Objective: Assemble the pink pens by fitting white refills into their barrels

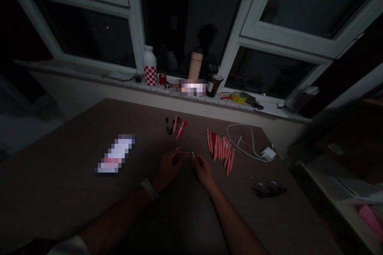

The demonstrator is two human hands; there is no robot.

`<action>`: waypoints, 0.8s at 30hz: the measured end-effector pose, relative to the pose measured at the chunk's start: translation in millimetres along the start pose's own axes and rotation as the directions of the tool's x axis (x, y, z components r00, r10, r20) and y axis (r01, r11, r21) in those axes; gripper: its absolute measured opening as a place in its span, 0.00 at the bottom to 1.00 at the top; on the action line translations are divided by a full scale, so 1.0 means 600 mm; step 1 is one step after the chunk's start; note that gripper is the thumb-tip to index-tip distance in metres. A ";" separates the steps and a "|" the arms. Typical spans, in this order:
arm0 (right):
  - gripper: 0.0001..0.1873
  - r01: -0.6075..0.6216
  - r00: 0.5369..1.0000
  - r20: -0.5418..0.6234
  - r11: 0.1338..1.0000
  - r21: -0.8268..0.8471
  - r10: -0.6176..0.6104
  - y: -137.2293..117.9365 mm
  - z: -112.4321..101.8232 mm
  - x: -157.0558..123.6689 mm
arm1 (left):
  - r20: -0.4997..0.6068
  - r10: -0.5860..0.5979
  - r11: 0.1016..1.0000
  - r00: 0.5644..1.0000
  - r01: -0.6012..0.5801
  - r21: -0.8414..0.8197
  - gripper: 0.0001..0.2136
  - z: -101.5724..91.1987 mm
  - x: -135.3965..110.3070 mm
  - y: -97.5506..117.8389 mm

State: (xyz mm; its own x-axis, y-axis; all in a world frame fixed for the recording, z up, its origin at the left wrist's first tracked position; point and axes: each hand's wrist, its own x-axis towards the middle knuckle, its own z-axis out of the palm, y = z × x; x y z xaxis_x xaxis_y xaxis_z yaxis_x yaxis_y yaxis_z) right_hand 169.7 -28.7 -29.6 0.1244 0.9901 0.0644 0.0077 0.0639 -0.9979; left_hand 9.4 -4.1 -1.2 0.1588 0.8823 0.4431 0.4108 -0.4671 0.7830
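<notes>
Over the middle of the dark table (pixel 68 143), my left hand (pixel 169 166) pinches a thin pink pen part (pixel 183 153) that points right. Close beside it, my right hand (pixel 204 172) has its thumb and finger closed on a small whitish piece (pixel 193 153), too dim to name. The two pieces nearly meet; whether they touch I cannot tell. To the right of my right hand lies a row of several pink pens (pixel 220 147) with a red piece (pixel 213 137) among them. Beyond my hands are small black pieces (pixel 170 131), red pieces (pixel 185 123) and pink pens (pixel 180 130).
A lit phone (pixel 116 154) lies on the left. At right are a white cable with its charger (pixel 268 153) and a pair of glasses (pixel 269 189). A checkered bottle (pixel 150 69), a tan flask (pixel 195 67), a drink cup (pixel 214 85) and yellow tape (pixel 239 97) line the windowsill.
</notes>
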 end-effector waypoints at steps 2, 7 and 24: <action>0.20 -0.044 0.999 0.013 0.998 0.048 0.043 0.002 0.001 0.001 | -0.006 0.031 0.999 1.000 -0.031 0.009 0.10 0.001 -0.001 0.000; 0.21 -0.002 1.000 0.019 1.000 -0.007 0.002 -0.007 0.006 -0.004 | 0.013 0.149 0.989 0.989 -0.150 0.020 0.10 0.005 -0.003 -0.002; 0.26 0.005 0.998 -0.058 0.998 -0.056 -0.008 -0.013 -0.005 0.001 | 0.159 0.340 0.932 0.927 -0.355 0.075 0.07 0.010 0.000 -0.025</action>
State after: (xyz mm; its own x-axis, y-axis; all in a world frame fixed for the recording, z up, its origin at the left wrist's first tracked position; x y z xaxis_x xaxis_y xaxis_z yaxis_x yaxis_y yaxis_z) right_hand 172.9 -28.9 -21.6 0.1816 0.9807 0.0727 0.0643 0.0620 -0.9960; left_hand 8.6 3.1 -15.8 0.4296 0.6681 0.6075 0.3937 -0.7440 0.5398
